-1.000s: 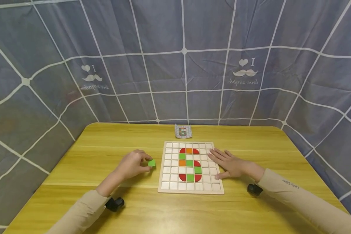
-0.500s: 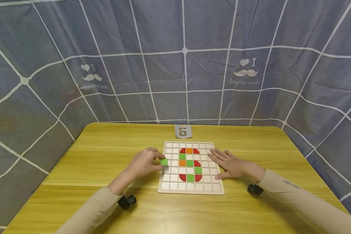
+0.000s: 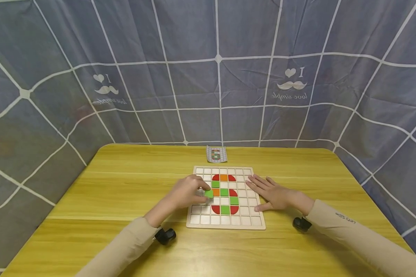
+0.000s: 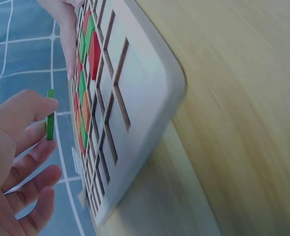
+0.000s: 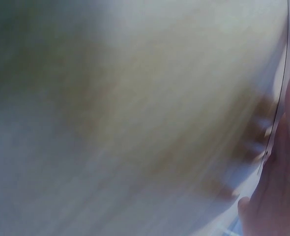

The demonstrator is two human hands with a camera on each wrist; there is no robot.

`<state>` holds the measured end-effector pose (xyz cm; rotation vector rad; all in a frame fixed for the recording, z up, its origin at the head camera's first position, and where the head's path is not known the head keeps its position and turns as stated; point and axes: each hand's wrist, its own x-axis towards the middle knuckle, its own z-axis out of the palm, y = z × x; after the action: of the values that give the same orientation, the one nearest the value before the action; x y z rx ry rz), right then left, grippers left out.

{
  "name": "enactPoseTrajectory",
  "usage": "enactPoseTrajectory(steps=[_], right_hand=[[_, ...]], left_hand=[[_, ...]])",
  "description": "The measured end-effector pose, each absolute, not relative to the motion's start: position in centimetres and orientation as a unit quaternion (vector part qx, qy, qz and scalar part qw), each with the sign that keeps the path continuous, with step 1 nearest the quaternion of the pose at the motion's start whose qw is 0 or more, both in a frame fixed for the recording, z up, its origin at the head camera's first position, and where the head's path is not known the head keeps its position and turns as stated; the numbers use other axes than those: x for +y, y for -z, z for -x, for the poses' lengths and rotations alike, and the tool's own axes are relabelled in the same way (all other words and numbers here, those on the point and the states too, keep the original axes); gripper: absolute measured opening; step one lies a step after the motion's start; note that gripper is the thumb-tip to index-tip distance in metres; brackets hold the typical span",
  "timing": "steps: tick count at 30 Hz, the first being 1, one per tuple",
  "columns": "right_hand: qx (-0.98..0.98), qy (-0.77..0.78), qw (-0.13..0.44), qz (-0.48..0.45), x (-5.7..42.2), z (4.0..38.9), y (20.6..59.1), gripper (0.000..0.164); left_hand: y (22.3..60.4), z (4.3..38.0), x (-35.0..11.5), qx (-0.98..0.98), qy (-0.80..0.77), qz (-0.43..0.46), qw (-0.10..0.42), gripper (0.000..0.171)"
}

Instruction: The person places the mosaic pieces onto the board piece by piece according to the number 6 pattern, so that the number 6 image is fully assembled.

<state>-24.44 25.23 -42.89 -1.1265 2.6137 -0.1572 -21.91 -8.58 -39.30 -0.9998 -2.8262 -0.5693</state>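
Observation:
My left hand (image 3: 186,192) pinches a thin green square tile (image 3: 208,193) between thumb and fingers, held above the left part of a pale wooden grid board (image 3: 201,219). In the left wrist view the green tile (image 4: 50,114) is seen edge-on, apart from the board. Red rounded corner tiles (image 3: 234,209), orange square tiles (image 3: 223,177) and green square tiles (image 3: 225,209) sit in the board's cells in a curved figure. My right hand (image 3: 275,194) rests with fingers spread over the board's right edge. Much of the right wrist view is blurred.
A small printed card (image 3: 216,154) with a coloured grid figure lies behind the board. The board stands on a yellow wood-grain table (image 3: 124,184). A grey curtain (image 3: 194,84) with white lines hangs around the table's back and sides.
My left hand has moved right with the green tile, from the table left of the board to over its left columns. The right hand has stayed in place.

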Motion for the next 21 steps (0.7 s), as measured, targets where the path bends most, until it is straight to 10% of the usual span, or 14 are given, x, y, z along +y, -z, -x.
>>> enactPoseTrajectory(steps=[21], right_hand=[[0.909,0.055,0.152,0.384,25.0,24.3,42.6,0.09]], left_hand=[[41.2,22.3,-6.9,-0.921,0.191,0.339,-0.003,0.023]])
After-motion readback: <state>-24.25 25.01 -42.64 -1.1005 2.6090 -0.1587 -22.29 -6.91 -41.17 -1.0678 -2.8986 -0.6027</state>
